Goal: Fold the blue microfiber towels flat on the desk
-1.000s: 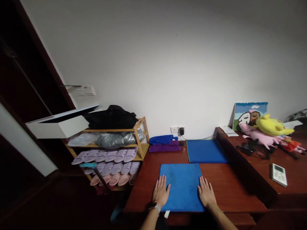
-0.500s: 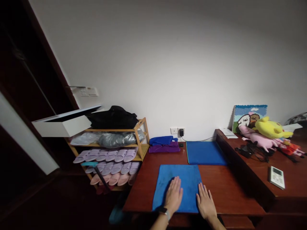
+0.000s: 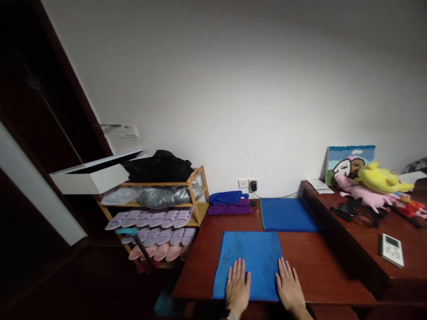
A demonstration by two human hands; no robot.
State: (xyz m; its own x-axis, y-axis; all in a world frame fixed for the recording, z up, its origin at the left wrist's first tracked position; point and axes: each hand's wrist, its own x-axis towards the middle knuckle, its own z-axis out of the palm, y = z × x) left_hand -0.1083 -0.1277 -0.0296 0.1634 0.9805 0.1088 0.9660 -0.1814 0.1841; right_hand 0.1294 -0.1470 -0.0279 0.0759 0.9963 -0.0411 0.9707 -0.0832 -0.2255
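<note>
A blue cloth (image 3: pixel 256 249) with some dark stains lies spread flat at the front of the reddish-brown table (image 3: pixel 313 262). My left hand (image 3: pixel 238 284) rests flat on its lower left part, fingers stretched out. At the cloth's right edge my right hand (image 3: pixel 289 283) lies flat, fingers out, partly on the cloth and partly on the wood. Behind it is a darker blue cloth (image 3: pixel 288 214) with a green edge, lying flat. Folded blue cloth (image 3: pixel 225 197) sits on folded purple cloth (image 3: pixel 230 206) by the wall.
To the left stands a wooden shoe rack (image 3: pixel 200 195) with several slippers (image 3: pixel 156 218), a black bag (image 3: pixel 160 166) and a white box (image 3: pixel 91 178). On the raised right surface are plush toys (image 3: pixel 380 178), cables (image 3: pixel 358 213) and a white device (image 3: pixel 392 250). A charger (image 3: pixel 254 186) is plugged into the wall.
My left hand has slid toward me and slightly left across the cloth, and its fingers now point straighter ahead. My right hand keeps its place at the right edge. The view has shifted slightly.
</note>
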